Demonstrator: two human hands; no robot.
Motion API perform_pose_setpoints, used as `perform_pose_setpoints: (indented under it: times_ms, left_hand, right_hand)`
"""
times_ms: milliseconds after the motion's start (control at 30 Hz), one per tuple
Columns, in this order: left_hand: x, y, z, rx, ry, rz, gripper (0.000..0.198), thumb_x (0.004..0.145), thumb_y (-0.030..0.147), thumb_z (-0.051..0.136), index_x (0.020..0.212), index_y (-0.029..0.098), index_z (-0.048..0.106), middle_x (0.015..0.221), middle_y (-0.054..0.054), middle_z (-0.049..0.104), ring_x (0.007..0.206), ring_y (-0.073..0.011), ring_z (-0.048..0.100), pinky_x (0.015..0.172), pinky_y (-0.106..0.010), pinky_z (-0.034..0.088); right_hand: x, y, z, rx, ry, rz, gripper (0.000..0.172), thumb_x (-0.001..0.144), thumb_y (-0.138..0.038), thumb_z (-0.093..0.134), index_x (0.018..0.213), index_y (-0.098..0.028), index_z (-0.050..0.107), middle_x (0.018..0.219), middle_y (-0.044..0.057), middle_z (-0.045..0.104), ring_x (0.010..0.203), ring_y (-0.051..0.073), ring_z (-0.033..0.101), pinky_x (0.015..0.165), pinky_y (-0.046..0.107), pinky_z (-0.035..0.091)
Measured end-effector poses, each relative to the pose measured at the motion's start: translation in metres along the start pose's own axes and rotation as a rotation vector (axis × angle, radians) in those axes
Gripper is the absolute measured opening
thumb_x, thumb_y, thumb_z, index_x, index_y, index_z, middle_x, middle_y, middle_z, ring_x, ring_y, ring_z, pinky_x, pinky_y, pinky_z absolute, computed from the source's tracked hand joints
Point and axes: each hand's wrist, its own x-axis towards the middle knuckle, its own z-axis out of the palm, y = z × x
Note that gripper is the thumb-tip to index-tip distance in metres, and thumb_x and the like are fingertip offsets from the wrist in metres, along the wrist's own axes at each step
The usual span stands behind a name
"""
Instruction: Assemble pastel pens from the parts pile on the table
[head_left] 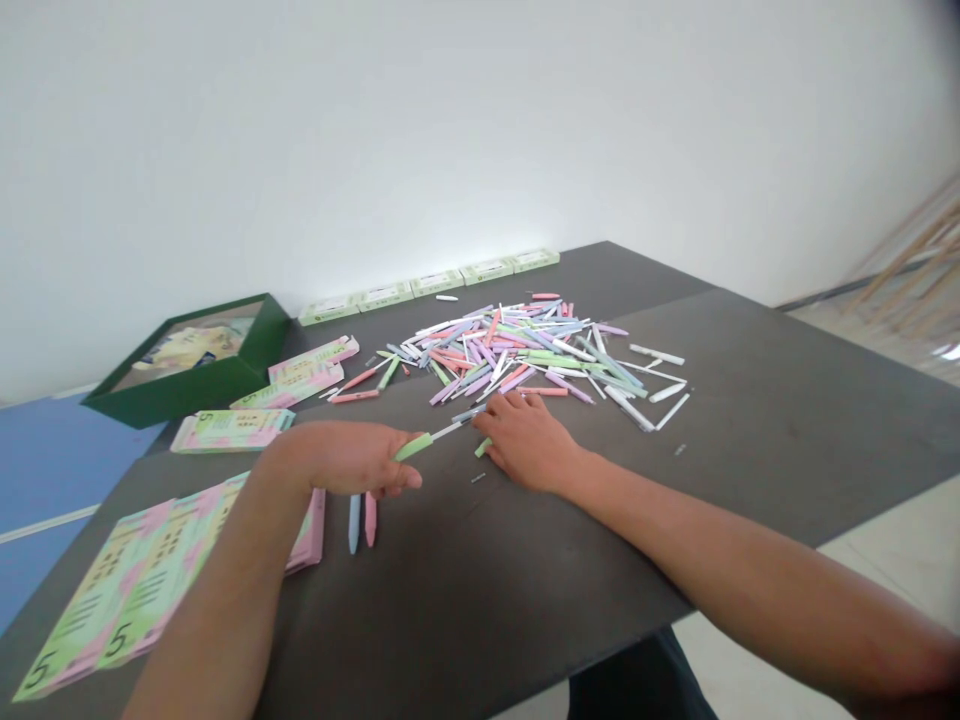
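My left hand point(367, 460) is closed around a light green pen barrel point(414, 447), from which a thin white refill point(448, 430) sticks out to the right. My right hand point(525, 440) rests low over the table with curled fingers. A short green pen piece point(484, 447) pokes out from under it and seems held there. Its fingertips reach the near edge of a heap of pastel pens and white refills point(510, 350). A grey-blue pen part point(469, 413) lies by those fingertips. Below my left hand lie a blue pen point(354, 524) and a pink pen point(370, 519).
Printed pen boxes point(135, 580) lie at the left, partly behind my left forearm; more boxes point(232, 430) lie beyond. A green open box point(187, 375) with packaging stands at the back left. Several pale green boxes point(435, 284) line the wall. Small clear bits point(478, 478) lie on the dark table point(787, 420).
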Motion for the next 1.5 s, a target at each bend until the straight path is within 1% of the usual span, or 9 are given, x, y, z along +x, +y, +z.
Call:
perform_pose_setpoints:
  times_ms: [100, 200, 300, 400, 800, 1000, 1167, 1367, 1500]
  left_hand:
    - [0.001, -0.003, 0.001, -0.017, 0.009, 0.002, 0.028, 0.077, 0.046, 0.041, 0.078, 0.019, 0.05, 0.075, -0.003, 0.065, 0.07, -0.0196, 0.06, 0.061, -0.026, 0.044]
    - [0.002, -0.006, 0.002, -0.012, 0.01, 0.02, 0.031, 0.076, 0.049, 0.041, 0.077, 0.019, 0.05, 0.073, -0.003, 0.064, 0.068, -0.0198, 0.06, 0.06, -0.026, 0.044]
    - [0.004, -0.008, 0.003, -0.01, 0.002, 0.02, 0.034, 0.076, 0.052, 0.04, 0.076, 0.02, 0.05, 0.073, -0.003, 0.063, 0.068, -0.0201, 0.06, 0.06, -0.027, 0.044]
    - [0.006, -0.011, 0.004, -0.017, -0.005, 0.025, 0.035, 0.076, 0.054, 0.041, 0.078, 0.02, 0.05, 0.073, -0.002, 0.063, 0.068, -0.0204, 0.059, 0.059, -0.026, 0.044]
    - [0.01, -0.012, 0.006, -0.034, -0.043, 0.061, 0.038, 0.076, 0.054, 0.04, 0.082, 0.018, 0.052, 0.075, -0.004, 0.064, 0.069, -0.021, 0.06, 0.06, -0.027, 0.045]
    - [0.011, -0.013, 0.007, 0.018, -0.03, 0.07, 0.041, 0.078, 0.054, 0.036, 0.076, 0.018, 0.054, 0.075, -0.005, 0.066, 0.068, -0.02, 0.06, 0.061, -0.027, 0.045]
    - [0.01, -0.008, 0.008, 0.022, -0.038, 0.017, 0.038, 0.077, 0.053, 0.038, 0.073, 0.018, 0.054, 0.074, -0.005, 0.067, 0.068, -0.0203, 0.062, 0.061, -0.027, 0.046]
    - [0.011, -0.003, 0.007, -0.019, -0.063, -0.01, 0.033, 0.076, 0.049, 0.04, 0.074, 0.018, 0.052, 0.076, -0.007, 0.068, 0.071, -0.0217, 0.064, 0.063, -0.028, 0.047]
    - [0.009, -0.003, 0.007, 0.003, -0.035, -0.018, 0.035, 0.077, 0.05, 0.04, 0.075, 0.018, 0.053, 0.075, -0.006, 0.068, 0.07, -0.0208, 0.064, 0.061, -0.027, 0.047]
  right_hand:
    - [-0.003, -0.005, -0.005, 0.028, 0.024, -0.029, 0.027, 0.086, -0.033, 0.047, 0.107, -0.017, 0.053, 0.105, 0.012, 0.054, 0.102, 0.027, 0.047, 0.086, 0.043, 0.033]
    - [-0.007, -0.01, -0.004, 0.087, -0.026, -0.144, 0.027, 0.085, -0.037, 0.049, 0.103, -0.017, 0.053, 0.098, 0.01, 0.057, 0.094, 0.025, 0.051, 0.079, 0.039, 0.038]
    - [-0.008, -0.015, 0.003, 0.106, -0.067, -0.251, 0.022, 0.086, -0.033, 0.046, 0.099, -0.017, 0.054, 0.096, 0.009, 0.058, 0.09, 0.024, 0.053, 0.074, 0.037, 0.04]
    - [-0.006, -0.018, 0.011, 0.101, -0.049, -0.268, 0.018, 0.088, -0.024, 0.04, 0.095, -0.016, 0.054, 0.093, 0.009, 0.059, 0.086, 0.023, 0.054, 0.069, 0.036, 0.042]
    - [-0.004, -0.02, 0.013, 0.093, -0.03, -0.024, 0.016, 0.083, -0.018, 0.044, 0.095, -0.013, 0.054, 0.091, 0.013, 0.062, 0.086, 0.024, 0.058, 0.072, 0.038, 0.044]
    - [0.004, -0.008, 0.012, 0.061, -0.021, 0.189, 0.019, 0.084, -0.015, 0.04, 0.097, -0.013, 0.054, 0.095, 0.014, 0.062, 0.09, 0.025, 0.058, 0.074, 0.039, 0.044]
    - [0.002, -0.005, -0.003, 0.057, -0.012, 0.168, 0.02, 0.085, -0.015, 0.039, 0.101, -0.014, 0.052, 0.098, 0.014, 0.062, 0.093, 0.024, 0.058, 0.078, 0.037, 0.043]
    - [-0.018, -0.004, -0.011, 0.072, 0.003, 0.166, 0.017, 0.085, -0.024, 0.043, 0.099, -0.017, 0.05, 0.091, 0.01, 0.062, 0.085, 0.024, 0.059, 0.071, 0.034, 0.043]
    - [-0.053, 0.023, -0.017, 0.06, -0.094, 0.278, 0.019, 0.089, -0.03, 0.037, 0.1, -0.02, 0.05, 0.094, 0.008, 0.061, 0.079, 0.021, 0.06, 0.064, 0.029, 0.041]
